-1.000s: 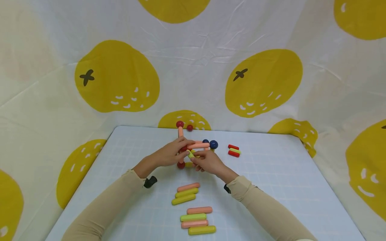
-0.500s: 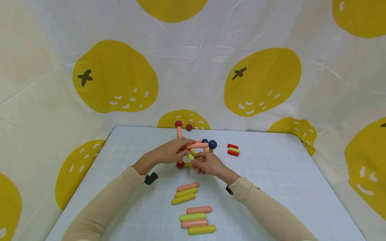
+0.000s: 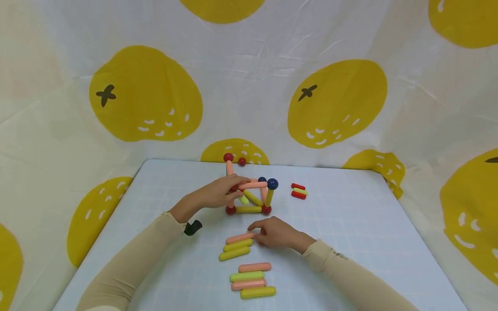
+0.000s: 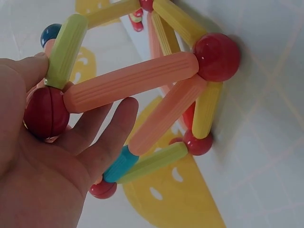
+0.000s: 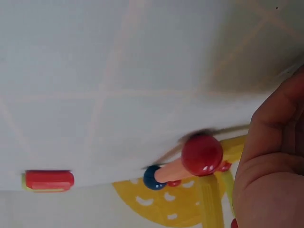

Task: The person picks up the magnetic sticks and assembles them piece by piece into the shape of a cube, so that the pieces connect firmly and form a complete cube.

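Note:
A frame of plastic rods and balls [image 3: 249, 209] stands toward the back of the table, with red and blue balls at its corners. My left hand [image 3: 218, 192] holds its upper left part. In the left wrist view, the palm and fingers wrap a red ball [image 4: 46, 113], and the thumb lies by a light green rod [image 4: 67, 50] joined to it. My right hand [image 3: 278, 233] is in front of the frame, thumb and index finger apart at the right end of a salmon rod [image 3: 238, 239]. In the right wrist view only part of this hand [image 5: 275, 156] shows.
Beside the salmon rod lie two yellow rods [image 3: 234, 253]. Nearer me is a row of salmon, green and yellow rods [image 3: 249, 276]. Short red and green rods [image 3: 298, 191] lie right of the frame. A loose red ball [image 3: 242, 161] sits at the back edge, before a patterned cloth [image 3: 249, 108].
My right hand has let go of the light green rod at the frame and moved down toward me, to the front rods. My left hand stays on the frame.

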`<state>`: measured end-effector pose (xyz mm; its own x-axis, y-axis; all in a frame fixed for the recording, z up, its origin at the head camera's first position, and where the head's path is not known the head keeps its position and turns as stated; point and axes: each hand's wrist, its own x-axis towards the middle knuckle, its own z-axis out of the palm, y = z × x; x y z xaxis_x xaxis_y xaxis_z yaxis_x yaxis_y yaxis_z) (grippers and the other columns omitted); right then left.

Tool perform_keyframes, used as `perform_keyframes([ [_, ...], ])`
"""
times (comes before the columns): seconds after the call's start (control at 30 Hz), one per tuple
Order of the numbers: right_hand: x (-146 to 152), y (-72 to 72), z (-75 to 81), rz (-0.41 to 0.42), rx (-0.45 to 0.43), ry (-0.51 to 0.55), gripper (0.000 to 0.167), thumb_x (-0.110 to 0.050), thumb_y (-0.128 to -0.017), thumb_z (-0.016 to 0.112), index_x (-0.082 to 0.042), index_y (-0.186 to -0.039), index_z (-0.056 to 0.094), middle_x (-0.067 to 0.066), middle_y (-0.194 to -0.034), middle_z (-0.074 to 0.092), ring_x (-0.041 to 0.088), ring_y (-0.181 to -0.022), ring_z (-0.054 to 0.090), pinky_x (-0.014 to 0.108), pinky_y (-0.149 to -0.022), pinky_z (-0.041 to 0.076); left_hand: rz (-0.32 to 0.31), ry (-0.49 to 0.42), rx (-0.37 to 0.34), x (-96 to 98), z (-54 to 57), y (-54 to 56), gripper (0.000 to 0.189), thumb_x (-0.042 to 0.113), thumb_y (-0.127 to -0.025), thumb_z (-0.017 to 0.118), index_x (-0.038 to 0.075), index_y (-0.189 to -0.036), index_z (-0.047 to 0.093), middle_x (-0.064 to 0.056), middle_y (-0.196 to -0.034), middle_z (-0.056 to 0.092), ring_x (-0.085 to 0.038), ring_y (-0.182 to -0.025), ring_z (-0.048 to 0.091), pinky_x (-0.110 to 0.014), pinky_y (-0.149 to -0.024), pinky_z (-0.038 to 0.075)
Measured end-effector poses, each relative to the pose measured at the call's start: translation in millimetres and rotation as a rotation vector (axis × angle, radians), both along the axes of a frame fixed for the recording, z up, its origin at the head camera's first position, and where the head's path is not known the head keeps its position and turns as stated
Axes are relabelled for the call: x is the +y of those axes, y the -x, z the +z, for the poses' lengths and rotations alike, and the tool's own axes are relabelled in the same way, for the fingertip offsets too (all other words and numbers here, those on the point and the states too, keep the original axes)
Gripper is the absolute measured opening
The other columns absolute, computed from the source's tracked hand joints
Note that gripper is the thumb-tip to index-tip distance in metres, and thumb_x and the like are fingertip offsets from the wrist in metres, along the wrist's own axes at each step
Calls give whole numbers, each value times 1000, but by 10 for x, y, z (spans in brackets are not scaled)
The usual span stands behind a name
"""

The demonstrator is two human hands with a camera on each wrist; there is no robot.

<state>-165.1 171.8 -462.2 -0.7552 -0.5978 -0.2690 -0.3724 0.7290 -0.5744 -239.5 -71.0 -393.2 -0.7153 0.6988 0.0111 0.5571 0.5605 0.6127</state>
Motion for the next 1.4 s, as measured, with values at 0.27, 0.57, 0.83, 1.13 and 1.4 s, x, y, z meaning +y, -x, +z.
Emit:
perform_keyframes([
  [0.27,-166,-58,-66,178,314,-101,14,-27,-100,66,-22,-109,75,-14,-68,57,2,-56,47,15,-56,40,-23,15,4,-15,-23,11,53,20,-103,61,19,-154,45,0,-112,60,-15,-84,56,-29,-76,51],
  [0.57,3,35,9,-146,262,-11,22,-29,-99,68,-18,-116,77,-10,-71,65,7,-64,54,21,-62,43,-27,30,2,-6,13,75,64,20,-97,71,17,-155,43,2,-118,61,-16,-91,57,-28,-79,54],
  [0.83,174,59,4,-408,133,78,27,-20,-96,72,-17,-122,74,-2,-62,64,12,-58,53,22,-53,36,-32,21,11,-16,22,55,64,19,-97,72,21,-154,45,0,-119,62,-17,-88,57,-29,-77,53],
  [1.13,163,59,5,-421,46,146,29,-22,-98,70,-16,-126,72,-1,-71,69,12,-58,55,22,-54,36,-33,9,9,-17,-6,45,63,21,-97,71,19,-154,45,-7,-121,63,-17,-91,56,-30,-79,51],
  [1.4,132,91,53,-448,-37,161,32,-25,-100,67,-15,-130,69,0,-76,70,14,-63,60,23,-54,42,-24,4,9,-2,9,39,63,21,-96,72,16,-153,46,-11,-122,65,-18,-89,56,-29,-78,52],
])
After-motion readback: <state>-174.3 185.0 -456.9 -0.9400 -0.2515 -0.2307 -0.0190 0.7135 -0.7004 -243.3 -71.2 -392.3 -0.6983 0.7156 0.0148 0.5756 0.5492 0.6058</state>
